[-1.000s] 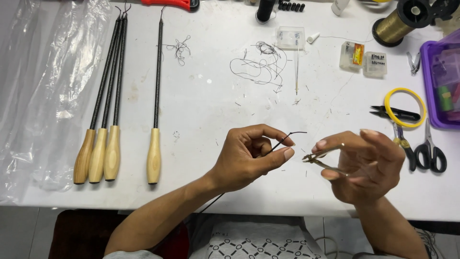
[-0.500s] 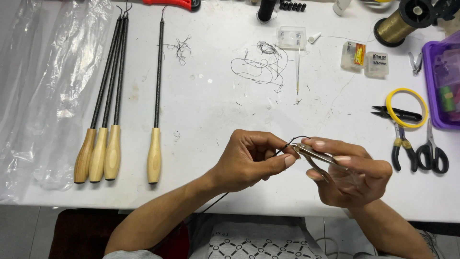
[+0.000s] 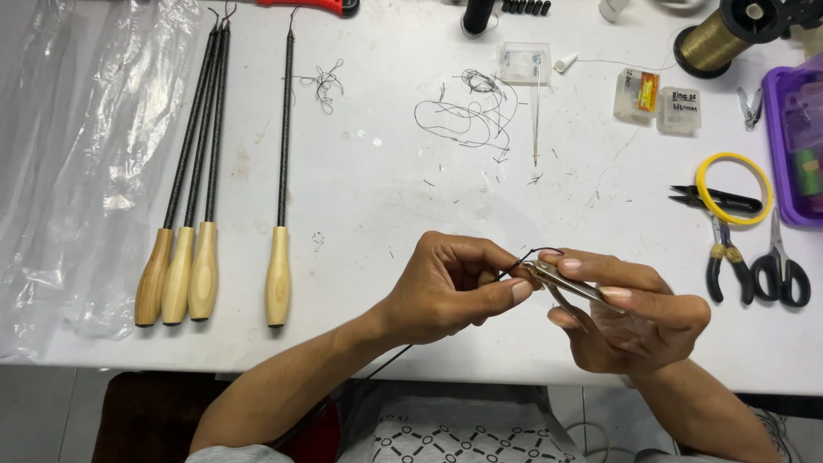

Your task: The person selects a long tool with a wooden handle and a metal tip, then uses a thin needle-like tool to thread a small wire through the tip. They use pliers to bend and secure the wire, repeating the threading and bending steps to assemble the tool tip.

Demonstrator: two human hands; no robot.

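— Head view, near edge of the white table (image 3: 386, 171)?

— Two bare hands close together, fingertips almost meeting. Left hand (image 3: 450, 287) curled, thumb and forefinger pinched on a thin black cord (image 3: 536, 255). Right hand (image 3: 630, 313) closed around small metal pliers (image 3: 561, 287), tips aimed left at the pinched spot. Short loop of cord arching just above the tips. Rest of the cord running down under the left wrist and off the table edge. Whether the tips actually bite the cord: cannot tell.

— And to the left?

— Four long dark rods with wooden handles (image 3: 206, 257), lying lengthwise, three bunched side by side, a fourth apart to their right. Clear plastic sheet (image 3: 77, 171) crumpled at the far left.

— To the right?

— Black-handled scissors (image 3: 780, 266), pliers with dark grips (image 3: 727, 261), a yellow ring (image 3: 733, 184) over small black snips. Purple tray (image 3: 797, 146) at the edge. Two small clear boxes (image 3: 656, 99) further back, a spool of gold thread (image 3: 724, 34) behind them.

— Middle of the table?

— Loose tangle of thin black thread scraps (image 3: 467, 111), well apart from the hands.
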